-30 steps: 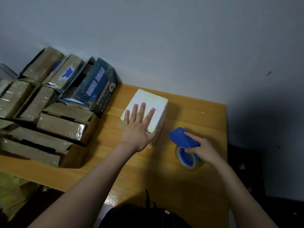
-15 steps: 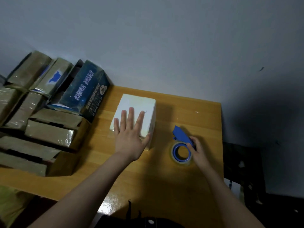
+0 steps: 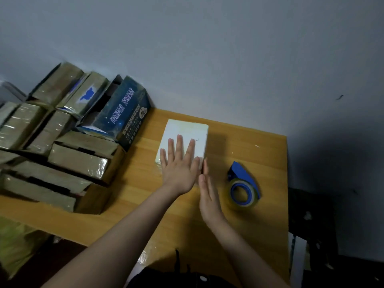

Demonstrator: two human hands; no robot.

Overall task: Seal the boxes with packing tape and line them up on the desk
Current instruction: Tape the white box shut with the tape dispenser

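Observation:
A white box (image 3: 187,132) lies flat on the wooden desk (image 3: 259,146) near the wall. My left hand (image 3: 179,163) presses flat on its near half with straight, spread fingers. My right hand (image 3: 208,192) stands on edge with straight fingers against the box's near right side and holds nothing. A blue tape dispenser with a roll of clear tape (image 3: 243,188) rests on the desk to the right of my right hand, apart from it.
A pile of several tape-wrapped brown boxes (image 3: 79,161) fills the desk's left side, with a dark blue printed box (image 3: 126,113) leaning on top beside the white box. The desk's right edge (image 3: 287,183) drops to a dark floor.
My right hand let go of the tape dispenser, which stays on the desk, and moved left to the white box's side. My left hand stayed pressed on the box.

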